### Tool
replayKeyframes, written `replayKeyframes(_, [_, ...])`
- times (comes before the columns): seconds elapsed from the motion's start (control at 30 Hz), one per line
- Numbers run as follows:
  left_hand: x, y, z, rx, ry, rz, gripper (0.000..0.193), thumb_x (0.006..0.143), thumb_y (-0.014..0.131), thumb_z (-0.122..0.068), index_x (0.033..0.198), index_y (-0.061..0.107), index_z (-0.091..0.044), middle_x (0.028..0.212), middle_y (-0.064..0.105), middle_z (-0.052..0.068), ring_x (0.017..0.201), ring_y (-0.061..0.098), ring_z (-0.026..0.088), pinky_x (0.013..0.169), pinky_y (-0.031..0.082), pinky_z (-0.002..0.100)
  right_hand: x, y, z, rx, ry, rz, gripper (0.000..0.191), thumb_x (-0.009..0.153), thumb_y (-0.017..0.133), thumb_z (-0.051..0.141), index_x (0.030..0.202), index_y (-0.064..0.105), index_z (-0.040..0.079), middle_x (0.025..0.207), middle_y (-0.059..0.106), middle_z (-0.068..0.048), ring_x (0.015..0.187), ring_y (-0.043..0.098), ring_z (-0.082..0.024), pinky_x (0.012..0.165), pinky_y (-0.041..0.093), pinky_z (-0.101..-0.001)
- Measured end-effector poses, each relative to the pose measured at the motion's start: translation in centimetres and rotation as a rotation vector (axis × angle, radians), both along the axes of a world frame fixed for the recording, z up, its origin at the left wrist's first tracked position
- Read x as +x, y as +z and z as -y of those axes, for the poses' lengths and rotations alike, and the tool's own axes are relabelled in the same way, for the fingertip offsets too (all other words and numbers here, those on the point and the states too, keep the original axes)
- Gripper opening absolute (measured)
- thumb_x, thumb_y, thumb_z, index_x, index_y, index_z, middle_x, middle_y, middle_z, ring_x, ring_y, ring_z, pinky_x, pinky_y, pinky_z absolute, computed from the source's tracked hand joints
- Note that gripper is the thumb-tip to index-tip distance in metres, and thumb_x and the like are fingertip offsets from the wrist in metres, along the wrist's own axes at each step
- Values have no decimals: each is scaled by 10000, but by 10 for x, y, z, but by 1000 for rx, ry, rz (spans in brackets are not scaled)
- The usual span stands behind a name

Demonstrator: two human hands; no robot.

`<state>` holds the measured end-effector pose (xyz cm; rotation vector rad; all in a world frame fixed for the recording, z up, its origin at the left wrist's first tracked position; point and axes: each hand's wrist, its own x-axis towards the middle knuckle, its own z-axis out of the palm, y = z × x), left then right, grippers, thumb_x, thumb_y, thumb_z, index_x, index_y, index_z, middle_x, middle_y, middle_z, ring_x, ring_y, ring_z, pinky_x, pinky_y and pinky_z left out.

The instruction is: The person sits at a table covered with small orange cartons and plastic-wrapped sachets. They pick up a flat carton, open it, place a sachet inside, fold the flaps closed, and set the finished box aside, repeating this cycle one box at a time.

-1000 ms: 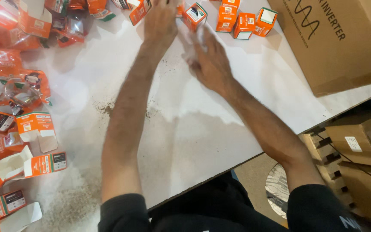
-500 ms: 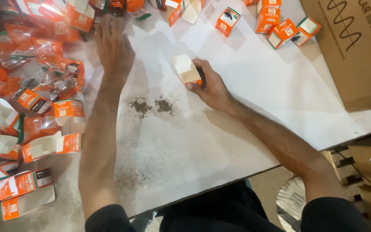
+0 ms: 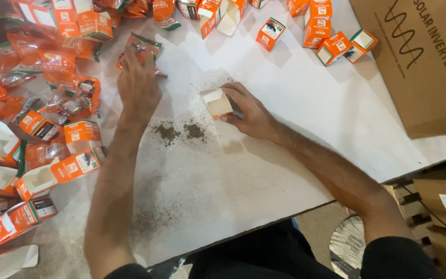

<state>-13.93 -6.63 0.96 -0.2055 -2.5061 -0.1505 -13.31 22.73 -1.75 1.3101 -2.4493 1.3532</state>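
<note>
My right hand grips a small orange and white carton with its open end facing me, resting on the white table. My left hand lies fingers spread on an orange foil pouch at the edge of a heap of pouches. Two small piles of dark powder lie on the table between my hands.
Several open orange cartons and foil pouches crowd the left side. Closed small cartons stand along the far edge. A large brown cardboard box sits at the right. More brown boxes are stacked below the table edge.
My right hand drew the open carton down toward the table's middle. My left hand moved left and then settled on a pouch at the heap's edge.
</note>
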Motion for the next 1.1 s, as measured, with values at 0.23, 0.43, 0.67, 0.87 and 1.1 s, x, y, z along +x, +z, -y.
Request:
replayKeyframes(0.23, [98,-17,-54,643,-513,-307,342,941,770,92,1167,528,3,1334,584,205,1129,691,356,926,627,419,7,5,10,24,-69,152,554,708,931,165,1188,675,58,1054,673,-103,1011,648,-319,897,529,-422])
replayKeyframes(0.43, [94,-33,-80,289,-512,-179,372,918,793,-38,1251,628,-21,1350,595,158,1367,528,399,1145,413,587,12,7,13,22,-4,34,509,749,823,44,1225,643,50,1103,645,-136,1040,630,-361,906,526,-430])
replayKeyframes(0.67, [93,-26,-88,395,-269,11,168,924,769,-134,1076,721,-81,1560,333,405,1501,215,548,1223,152,658,16,8,13,51,0,120,509,757,899,180,1184,653,53,1073,645,-132,1053,614,-377,915,505,-461])
replayKeyframes(0.87, [80,-25,-101,891,-281,35,277,926,674,-35,1167,570,57,1488,353,355,1287,516,382,975,542,406,17,3,12,89,-21,57,618,772,895,211,1280,592,33,1224,635,-143,1171,595,-392,985,502,-473])
replayKeyframes(1.1, [63,-43,-96,1407,-243,346,129,959,645,-41,1068,658,26,904,660,59,742,603,64,609,513,244,24,-2,12,30,-99,203,650,830,868,191,1354,514,37,1392,584,-139,1206,632,-361,993,526,-440])
